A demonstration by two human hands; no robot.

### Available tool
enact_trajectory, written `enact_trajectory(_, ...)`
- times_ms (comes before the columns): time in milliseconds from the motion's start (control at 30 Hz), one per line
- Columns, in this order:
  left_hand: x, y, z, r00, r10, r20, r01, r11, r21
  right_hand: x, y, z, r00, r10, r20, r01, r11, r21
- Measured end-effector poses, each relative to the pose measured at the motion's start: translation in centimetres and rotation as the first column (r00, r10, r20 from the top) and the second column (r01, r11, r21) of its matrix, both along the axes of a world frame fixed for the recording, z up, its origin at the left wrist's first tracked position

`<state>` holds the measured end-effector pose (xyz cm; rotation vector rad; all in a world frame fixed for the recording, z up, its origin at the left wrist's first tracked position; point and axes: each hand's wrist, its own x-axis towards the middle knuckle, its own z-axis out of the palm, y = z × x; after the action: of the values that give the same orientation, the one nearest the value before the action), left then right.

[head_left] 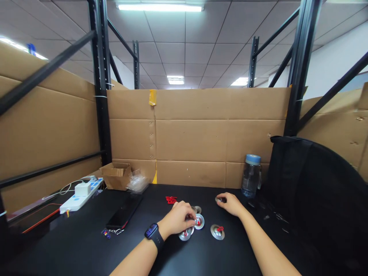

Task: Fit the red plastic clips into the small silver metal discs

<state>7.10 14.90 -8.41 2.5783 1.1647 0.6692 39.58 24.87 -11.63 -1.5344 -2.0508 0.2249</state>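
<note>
The left hand [178,219] is curled around small metal discs [198,221] with red parts in the middle of the desk [71,249]; its fingers close on one of them, and a second disc lies just under the hand. The right hand [230,204] rests further back, its fingertips pinching another small disc [218,199] that is mostly hidden. One more disc [217,231] with a red piece lies free between the two forearms, apart from both hands. A watch [152,232] sits on the left wrist. Behind the left hand there is a little heap of red pieces [171,199]. Further left lie a dark phone [124,216] with keys beside it, a white power strip [81,195] and a small carton [115,175]. To the right stand a bottle [251,175] with a blue lid and a black bag [316,199]. The discs are small and look smooth, so one could probably slip from the fingers and roll over the dark desk. The red pieces could be scattered if a sleeve or wrist sweeps across them.
</note>
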Motion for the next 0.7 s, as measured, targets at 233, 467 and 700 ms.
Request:
enact_trajectory(233,-0.2,0.1,-0.4,1.000,0.016,-0.020,-0.014,0.998,0.059,-2.2,-1.5,1.2,0.999,-0.020,0.037,0.018,0.998,0.052)
enact_trajectory(467,0.0,-0.2,-0.1,0.997,0.042,-0.064,-0.033,0.990,0.139,-5.7,-3.9,2.8,0.969,0.214,-0.127,-0.198,0.972,0.128)
enact_trajectory(700,-0.9,0.4,0.2,0.975,0.213,-0.063,-0.195,0.958,0.211,-7.1,-4.4,3.0,0.942,0.245,-0.228,-0.224,0.968,0.118)
